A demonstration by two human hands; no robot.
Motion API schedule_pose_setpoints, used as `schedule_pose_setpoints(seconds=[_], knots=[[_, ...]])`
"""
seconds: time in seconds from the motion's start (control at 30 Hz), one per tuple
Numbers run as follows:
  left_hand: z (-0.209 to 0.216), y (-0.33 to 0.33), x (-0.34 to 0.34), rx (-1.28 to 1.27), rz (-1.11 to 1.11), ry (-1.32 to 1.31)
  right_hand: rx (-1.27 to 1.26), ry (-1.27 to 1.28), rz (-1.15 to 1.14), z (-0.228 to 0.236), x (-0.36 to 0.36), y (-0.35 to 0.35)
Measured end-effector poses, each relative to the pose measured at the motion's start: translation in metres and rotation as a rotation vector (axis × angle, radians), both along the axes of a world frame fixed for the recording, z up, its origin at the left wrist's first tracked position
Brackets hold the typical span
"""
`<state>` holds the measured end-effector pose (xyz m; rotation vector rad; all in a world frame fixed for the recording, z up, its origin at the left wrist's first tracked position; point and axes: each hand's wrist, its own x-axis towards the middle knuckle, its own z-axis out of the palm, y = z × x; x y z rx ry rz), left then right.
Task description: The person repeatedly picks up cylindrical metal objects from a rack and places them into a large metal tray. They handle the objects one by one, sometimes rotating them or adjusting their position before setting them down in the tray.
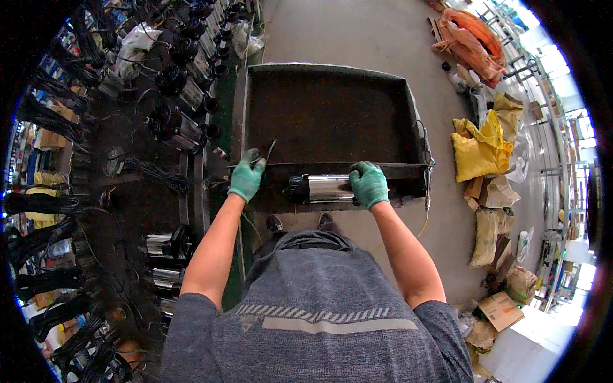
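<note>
A shiny steel motor cylinder (329, 189) with a black end cap lies on its side across the near part of a dark metal tank (332, 69). My right hand (369, 185), in a green glove, is closed over the cylinder's right end, partly hiding it. To the left, my left hand (248, 175), gloved in green too, is by the tank's near left corner. Its thumb and fingers pinch a thin, narrow metal tool (271, 149) that points up and away from me. The tool's exact kind is too small to tell.
Several similar motors (182, 131) with coiled black cables (156, 172) crowd the bench on my left. A thin bar (332, 165) spans the tank. On the floor at right are a yellow sack (480, 150), an orange bundle (469, 41) and a cardboard box (501, 311).
</note>
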<state>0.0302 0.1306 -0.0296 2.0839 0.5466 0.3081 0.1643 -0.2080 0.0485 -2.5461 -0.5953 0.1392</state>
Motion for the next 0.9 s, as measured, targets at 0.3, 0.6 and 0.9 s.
schedule_pose_setpoints(seconds=[0.3,0.6,0.9], knots=[[0.058,-0.050,0.004,-0.214,-0.284,0.188,-0.025,-0.005,0.013,-0.010,0.004,-0.005],[0.098,-0.124,-0.002,0.457,-0.438,0.568,0.128,0.175,-0.035,-0.003,0.005,-0.019],[0.103,-0.124,-0.002,0.471,-0.465,0.652,-0.374,0.729,0.056,-0.017,0.043,-0.118]])
